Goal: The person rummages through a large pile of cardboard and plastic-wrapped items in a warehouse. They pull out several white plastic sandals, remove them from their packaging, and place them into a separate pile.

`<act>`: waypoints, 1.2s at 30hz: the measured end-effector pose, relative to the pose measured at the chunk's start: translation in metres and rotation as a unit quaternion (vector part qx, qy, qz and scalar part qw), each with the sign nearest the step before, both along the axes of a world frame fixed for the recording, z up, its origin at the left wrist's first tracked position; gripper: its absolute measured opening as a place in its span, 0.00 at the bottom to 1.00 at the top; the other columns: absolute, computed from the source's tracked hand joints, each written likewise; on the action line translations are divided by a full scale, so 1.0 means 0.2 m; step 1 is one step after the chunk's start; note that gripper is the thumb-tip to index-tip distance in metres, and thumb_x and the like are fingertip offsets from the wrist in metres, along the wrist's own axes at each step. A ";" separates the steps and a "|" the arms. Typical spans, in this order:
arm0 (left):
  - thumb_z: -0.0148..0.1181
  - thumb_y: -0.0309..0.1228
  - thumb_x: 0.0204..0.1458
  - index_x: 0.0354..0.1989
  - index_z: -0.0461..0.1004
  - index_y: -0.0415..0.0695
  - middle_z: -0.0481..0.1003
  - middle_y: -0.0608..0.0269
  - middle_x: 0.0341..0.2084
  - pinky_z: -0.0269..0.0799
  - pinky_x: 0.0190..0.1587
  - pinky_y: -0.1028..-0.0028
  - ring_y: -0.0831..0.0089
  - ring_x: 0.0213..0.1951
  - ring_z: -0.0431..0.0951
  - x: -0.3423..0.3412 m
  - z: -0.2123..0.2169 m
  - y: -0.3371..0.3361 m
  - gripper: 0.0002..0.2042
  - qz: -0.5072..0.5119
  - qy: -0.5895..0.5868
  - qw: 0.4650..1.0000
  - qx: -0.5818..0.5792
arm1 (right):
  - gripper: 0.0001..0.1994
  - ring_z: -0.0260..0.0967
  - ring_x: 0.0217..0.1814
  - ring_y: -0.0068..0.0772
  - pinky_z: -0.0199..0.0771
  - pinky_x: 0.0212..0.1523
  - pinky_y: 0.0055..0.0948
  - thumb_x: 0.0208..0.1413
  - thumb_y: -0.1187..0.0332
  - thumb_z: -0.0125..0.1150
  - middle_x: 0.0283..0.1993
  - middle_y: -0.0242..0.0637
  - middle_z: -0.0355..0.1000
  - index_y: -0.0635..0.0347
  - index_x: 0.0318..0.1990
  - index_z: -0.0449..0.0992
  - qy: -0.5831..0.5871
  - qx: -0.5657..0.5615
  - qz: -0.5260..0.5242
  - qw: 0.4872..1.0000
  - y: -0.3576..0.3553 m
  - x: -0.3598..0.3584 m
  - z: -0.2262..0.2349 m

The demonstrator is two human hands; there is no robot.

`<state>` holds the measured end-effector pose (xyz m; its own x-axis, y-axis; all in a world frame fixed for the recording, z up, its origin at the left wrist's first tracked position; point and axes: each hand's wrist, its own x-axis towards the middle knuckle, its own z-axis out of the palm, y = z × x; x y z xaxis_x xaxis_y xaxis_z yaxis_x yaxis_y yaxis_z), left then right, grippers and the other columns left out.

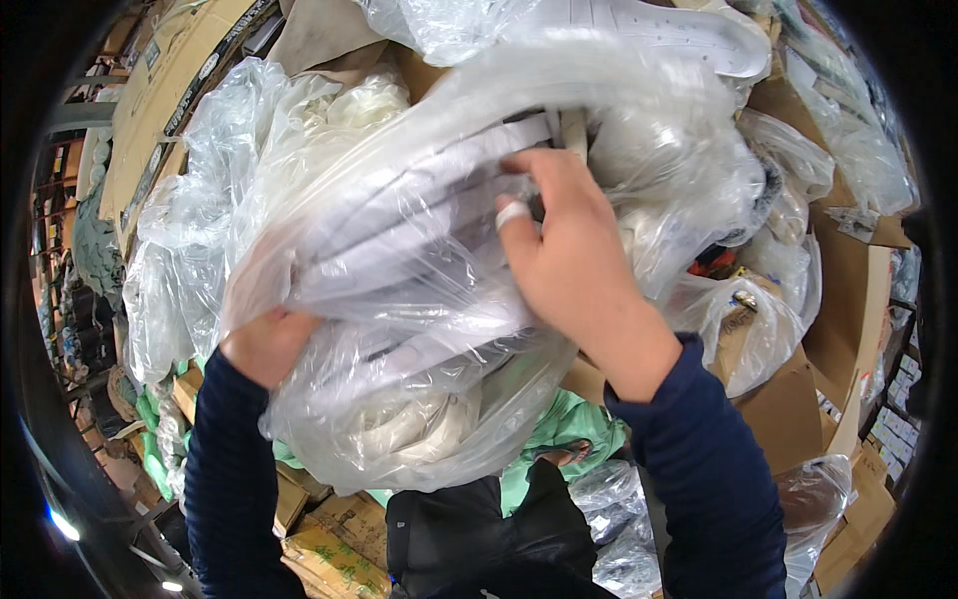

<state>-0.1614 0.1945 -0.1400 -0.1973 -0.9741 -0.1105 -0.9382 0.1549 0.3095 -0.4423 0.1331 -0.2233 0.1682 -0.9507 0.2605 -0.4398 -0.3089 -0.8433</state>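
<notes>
A large clear plastic bag [439, 399] stretches across the middle, partly blurred. Long, flat white pieces [419, 215] lie stacked inside it; their exact kind is unclear through the film. At the left, my left hand [271, 342] is closed on the bag, its fingertips hidden by plastic and white pieces. My right hand [574, 250], with a white wrap on the thumb, is at the right end of the stack. Its thumb and index finger bend round the ends of the white pieces; the other fingers are hidden. Cream-coloured material [419, 429] shows low in the bag.
More clear plastic bags [215, 190] are heaped at the left. A white shoe sole [689, 40] lies at the far right. An open cardboard box [848, 309] stands at right, beside a bag [743, 329] of mixed things. Green plastic [574, 424] and a carton [339, 544] lie below.
</notes>
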 end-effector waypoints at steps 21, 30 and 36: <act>0.60 0.30 0.56 0.72 0.50 0.36 0.64 0.38 0.63 0.60 0.67 0.64 0.48 0.65 0.65 0.18 0.18 0.20 0.37 0.046 -0.172 0.979 0.100 | 0.11 0.76 0.43 0.56 0.76 0.46 0.46 0.60 0.68 0.50 0.42 0.50 0.78 0.61 0.42 0.78 0.255 -0.070 0.120 0.957 -0.15 -0.08 0.15; 0.60 0.23 0.48 0.69 0.57 0.39 0.67 0.37 0.60 0.66 0.62 0.59 0.44 0.60 0.68 0.14 0.16 0.21 0.36 0.117 -0.091 0.984 0.097 | 0.16 0.74 0.50 0.54 0.73 0.52 0.46 0.56 0.65 0.58 0.49 0.50 0.75 0.63 0.50 0.75 0.327 0.080 0.219 0.916 -0.28 -0.11 0.25; 0.56 0.21 0.45 0.68 0.56 0.32 0.67 0.35 0.57 0.72 0.54 0.57 0.42 0.54 0.73 -0.11 0.22 0.16 0.36 -0.037 -0.153 0.984 -0.084 | 0.21 0.72 0.56 0.56 0.71 0.57 0.45 0.53 0.62 0.64 0.52 0.54 0.75 0.61 0.52 0.75 0.282 0.094 0.106 0.949 -0.45 -0.07 0.16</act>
